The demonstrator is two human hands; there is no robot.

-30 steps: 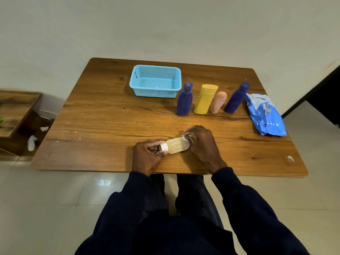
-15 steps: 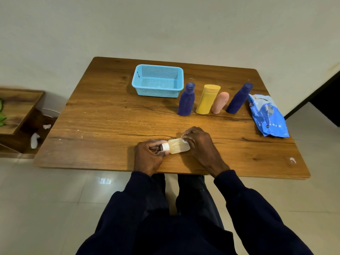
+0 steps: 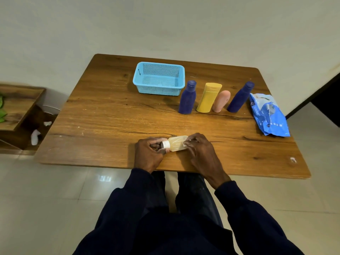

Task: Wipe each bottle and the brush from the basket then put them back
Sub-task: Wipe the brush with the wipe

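A small clear bottle (image 3: 176, 143) with pale yellow liquid and a white cap lies sideways near the table's front edge. My left hand (image 3: 148, 155) grips its cap end. My right hand (image 3: 200, 150) presses a thin white wipe (image 3: 185, 142) against the bottle's other end. Behind them stand two dark blue bottles (image 3: 187, 98) (image 3: 239, 98), a yellow bottle (image 3: 208, 98) and a pink bottle (image 3: 220, 101) in a row. The light blue basket (image 3: 158, 89) sits at the back with nothing visible in it. No brush is in view.
A blue wipes packet (image 3: 268, 115) lies at the table's right side. The wooden table (image 3: 110, 116) has bare surface on the left. A low wooden shelf (image 3: 16, 111) stands on the floor to the left. My legs are under the front edge.
My hands and the clear bottle stay in nearly the same place; the right fingers shift slightly over the bottle with the wipe. The camera view drifted a little.
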